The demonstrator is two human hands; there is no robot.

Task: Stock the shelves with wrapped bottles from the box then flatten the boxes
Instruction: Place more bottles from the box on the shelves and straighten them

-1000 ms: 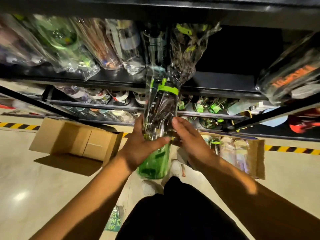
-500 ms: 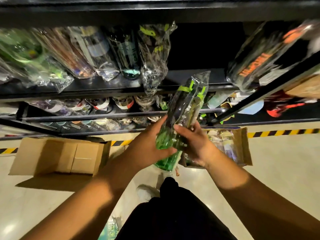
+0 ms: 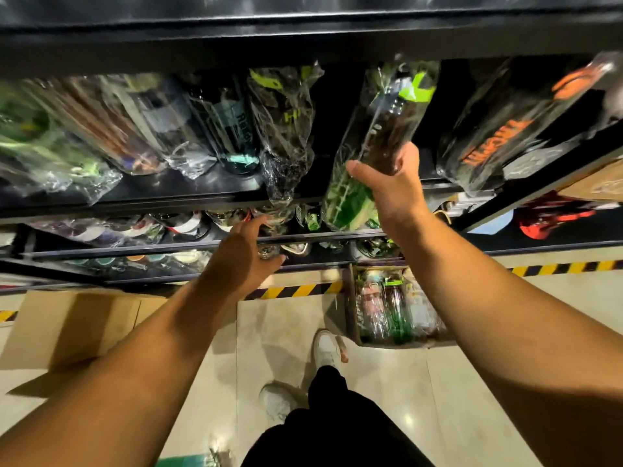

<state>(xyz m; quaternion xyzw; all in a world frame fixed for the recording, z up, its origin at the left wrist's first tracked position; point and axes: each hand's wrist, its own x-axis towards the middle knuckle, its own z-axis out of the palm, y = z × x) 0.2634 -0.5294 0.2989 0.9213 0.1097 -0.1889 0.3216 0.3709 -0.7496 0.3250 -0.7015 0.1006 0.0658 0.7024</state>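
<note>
My right hand [image 3: 392, 183] grips a plastic-wrapped bottle [image 3: 377, 129] with a green base and lime-green cap strap, raised at the upper black shelf [image 3: 202, 193], in the gap between a row of wrapped bottles [image 3: 236, 129] on the left and a dark bottle with orange lettering [image 3: 499, 143] on the right. My left hand [image 3: 246, 251] hangs lower with relaxed fingers and holds nothing, in front of the lower shelves. On the floor below stands an open cardboard box [image 3: 354, 308] with several wrapped bottles inside.
A second cardboard box [image 3: 67, 325] lies on the floor at the left. Lower shelves [image 3: 188, 242] hold more bottles. Yellow-black tape [image 3: 296, 291] marks the floor along the rack. My legs and white shoes [image 3: 323, 348] stand between the boxes.
The bottle rose from chest height up and right to the upper shelf. My left hand let go of it and dropped away; only my right hand holds it.
</note>
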